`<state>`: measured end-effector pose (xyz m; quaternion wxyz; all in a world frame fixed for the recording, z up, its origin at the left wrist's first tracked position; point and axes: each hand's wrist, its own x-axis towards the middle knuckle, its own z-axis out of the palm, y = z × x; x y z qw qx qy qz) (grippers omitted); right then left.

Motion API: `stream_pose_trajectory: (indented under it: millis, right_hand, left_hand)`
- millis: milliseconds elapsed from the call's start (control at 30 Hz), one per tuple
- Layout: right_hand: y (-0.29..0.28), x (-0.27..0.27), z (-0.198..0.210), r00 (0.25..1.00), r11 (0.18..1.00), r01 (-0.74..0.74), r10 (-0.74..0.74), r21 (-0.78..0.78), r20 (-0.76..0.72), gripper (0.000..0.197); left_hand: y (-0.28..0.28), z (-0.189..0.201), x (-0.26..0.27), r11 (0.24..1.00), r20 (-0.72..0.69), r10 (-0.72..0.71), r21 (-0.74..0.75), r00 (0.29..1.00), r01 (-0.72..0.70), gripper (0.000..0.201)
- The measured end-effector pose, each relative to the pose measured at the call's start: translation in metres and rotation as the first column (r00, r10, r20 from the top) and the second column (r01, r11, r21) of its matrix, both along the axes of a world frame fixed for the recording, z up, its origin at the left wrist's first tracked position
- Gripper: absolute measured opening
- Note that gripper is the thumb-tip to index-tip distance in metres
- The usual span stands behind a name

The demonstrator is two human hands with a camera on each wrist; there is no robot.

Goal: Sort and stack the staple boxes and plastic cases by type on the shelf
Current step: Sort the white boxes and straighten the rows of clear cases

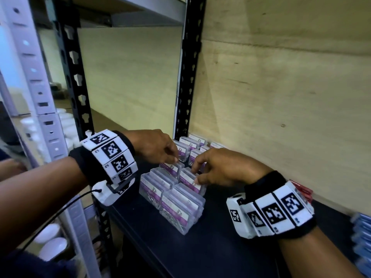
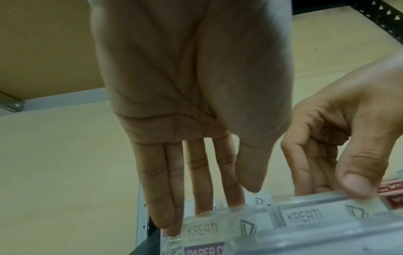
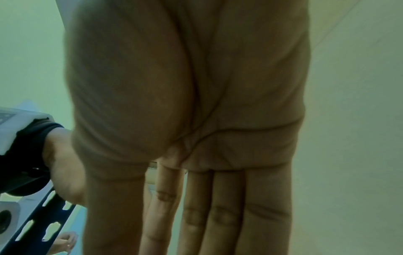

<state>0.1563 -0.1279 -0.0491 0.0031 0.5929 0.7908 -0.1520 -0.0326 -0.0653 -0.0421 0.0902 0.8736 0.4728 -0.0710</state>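
At frame centre, the left hand (image 1: 154,146) rests straight fingertips on an upright clear case (image 1: 170,167) on the black shelf (image 1: 200,247). Beside it, the right hand (image 1: 220,167) pinches a neighbouring case (image 1: 189,178), long axis running toward the back wall. Red boxes (image 1: 303,190) lie right.

A: A black slotted upright (image 1: 188,73) stands against the pale plywood back panel (image 1: 281,87).

B: And a grey upright (image 1: 40,93) at left, with blurred white things (image 1: 50,237) below, bowls perhaps.
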Motion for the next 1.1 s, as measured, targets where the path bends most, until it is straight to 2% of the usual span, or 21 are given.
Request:
stream_pose_trajectory:
  millis: [367,533,833,933,1100]
  right_hand:
    - [-0.006,0.003,0.0,0.997,0.994,-0.014,0.006,-0.109,-0.073,0.022]
    - [-0.008,0.006,-0.002,0.995,0.991,-0.032,0.019,-0.131,-0.1,0.022]
    - [-0.013,0.007,-0.005,0.99,0.996,-0.044,0.033,-0.084,-0.138,0.02]
    - [-0.012,0.01,-0.006,0.987,0.992,-0.05,0.031,-0.115,-0.161,0.018]
    - [-0.009,0.012,-0.008,0.982,0.989,-0.056,0.029,-0.139,-0.185,0.017]
  left_hand:
    - [-0.026,0.006,0.002,1.0,-0.068,-0.011,0.009,0.998,0.011,0.029]
    - [-0.04,0.006,0.004,1.0,-0.066,0.031,0.001,0.997,-0.031,0.028]
    - [-0.047,0.007,0.011,0.995,-0.115,0.091,0.06,0.989,-0.085,0.029]
    - [-0.049,0.008,0.015,0.994,-0.146,0.098,0.06,0.984,-0.09,0.032]
    - [-0.045,0.007,0.014,0.993,-0.102,0.118,0.044,0.988,-0.114,0.026]
